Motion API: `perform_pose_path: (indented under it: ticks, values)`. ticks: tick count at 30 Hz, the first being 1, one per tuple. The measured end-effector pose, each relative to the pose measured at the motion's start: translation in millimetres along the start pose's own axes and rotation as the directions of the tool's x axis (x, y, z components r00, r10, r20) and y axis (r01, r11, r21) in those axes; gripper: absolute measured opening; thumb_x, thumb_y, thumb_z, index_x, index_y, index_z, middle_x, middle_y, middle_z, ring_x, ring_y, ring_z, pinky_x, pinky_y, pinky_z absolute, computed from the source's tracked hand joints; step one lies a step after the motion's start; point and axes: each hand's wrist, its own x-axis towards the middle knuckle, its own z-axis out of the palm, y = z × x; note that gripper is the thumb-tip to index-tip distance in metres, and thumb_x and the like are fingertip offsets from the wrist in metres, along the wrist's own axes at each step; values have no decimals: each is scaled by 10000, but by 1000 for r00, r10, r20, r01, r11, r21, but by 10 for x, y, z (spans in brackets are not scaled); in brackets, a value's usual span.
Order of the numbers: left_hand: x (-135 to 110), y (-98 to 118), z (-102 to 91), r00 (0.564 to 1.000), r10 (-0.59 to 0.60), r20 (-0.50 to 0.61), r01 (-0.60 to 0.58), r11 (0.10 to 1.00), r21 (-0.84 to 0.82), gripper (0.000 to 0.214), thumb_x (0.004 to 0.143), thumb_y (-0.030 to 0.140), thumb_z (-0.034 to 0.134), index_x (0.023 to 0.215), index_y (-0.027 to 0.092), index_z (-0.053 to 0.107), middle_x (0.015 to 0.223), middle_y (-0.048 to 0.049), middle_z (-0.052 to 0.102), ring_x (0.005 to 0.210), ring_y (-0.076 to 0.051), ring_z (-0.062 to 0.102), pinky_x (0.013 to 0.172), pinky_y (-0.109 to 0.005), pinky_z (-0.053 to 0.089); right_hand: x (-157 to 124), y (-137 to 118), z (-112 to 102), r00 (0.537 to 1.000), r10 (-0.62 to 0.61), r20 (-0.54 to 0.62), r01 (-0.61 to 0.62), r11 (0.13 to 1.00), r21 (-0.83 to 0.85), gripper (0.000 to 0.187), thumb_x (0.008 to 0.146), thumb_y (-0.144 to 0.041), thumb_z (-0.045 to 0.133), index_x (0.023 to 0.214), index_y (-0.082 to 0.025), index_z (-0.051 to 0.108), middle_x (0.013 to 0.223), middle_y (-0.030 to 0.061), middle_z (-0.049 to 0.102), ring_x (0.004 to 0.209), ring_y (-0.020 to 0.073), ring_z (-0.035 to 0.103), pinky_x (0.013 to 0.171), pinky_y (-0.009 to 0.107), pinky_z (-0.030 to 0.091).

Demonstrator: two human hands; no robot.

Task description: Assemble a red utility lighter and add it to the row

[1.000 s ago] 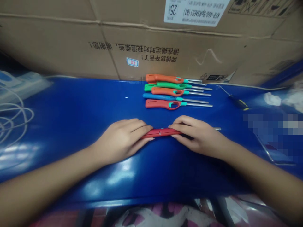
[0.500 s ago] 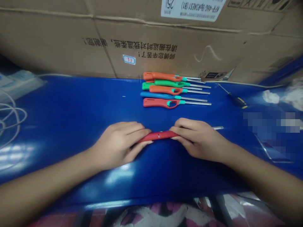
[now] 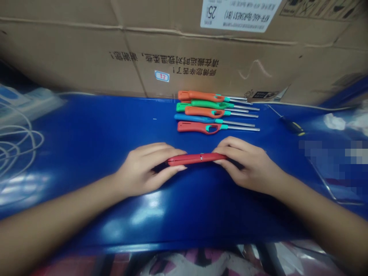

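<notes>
A red long-nosed lighter (image 3: 193, 159) is held level above the blue table, its narrow edge facing me. My left hand (image 3: 149, 166) is closed on the handle end, thumb below and fingers above. My right hand (image 3: 244, 163) pinches the other end and hides its metal tube. Beyond the hands lie several similar lighters side by side, tubes pointing right: a red one (image 3: 195, 127) nearest, then a blue one (image 3: 195, 118), an orange one (image 3: 198, 111), a green one (image 3: 205, 104) and another orange one (image 3: 202, 95) at the back.
A large cardboard box (image 3: 86, 57) walls off the back of the blue table (image 3: 115, 122). A screwdriver (image 3: 290, 124) and crumpled white tissue (image 3: 335, 121) lie at right. Coiled white cable (image 3: 31, 142) sits at left, by a clear plastic package (image 3: 37, 101).
The red lighter has risen slightly in view, and more of its handle shows between my hands. My grip has shifted a little at both ends. The view has moved slightly.
</notes>
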Motion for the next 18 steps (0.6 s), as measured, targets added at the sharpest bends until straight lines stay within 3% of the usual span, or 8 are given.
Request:
perform_pose_path:
  ticks: [6, 13, 18]
  values:
    - [-19, 60, -23, 999, 29, -26, -28, 999, 26, 192, 897, 204, 698, 1059, 102, 693, 930, -91, 761, 815, -150, 716, 774, -223, 566, -13, -40, -9, 1000, -14, 17, 14, 1000, -8, 159, 962, -154, 540, 1081, -181, 643, 1027, 65, 648, 912, 160, 638, 791, 274, 531]
    - [-8, 44, -10, 995, -75, -68, 75, 997, -4, 156, 907, 191, 675, 1044, 117, 697, 956, -78, 755, 845, -145, 715, 805, -220, 555, 1, 18, -28, 996, -2, -89, -5, 997, -77, 198, 943, -236, 625, 1134, -186, 633, 1040, 67, 694, 944, 169, 667, 845, 272, 540]
    - [5, 53, -31, 991, -121, -60, 119, 992, -33, 159, 920, 194, 658, 1067, 149, 695, 986, -70, 755, 870, -155, 709, 818, -246, 557, -9, 39, -85, 996, 30, -84, -34, 998, -52, 115, 955, -223, 590, 1063, -222, 631, 972, 52, 705, 864, 181, 671, 775, 313, 544]
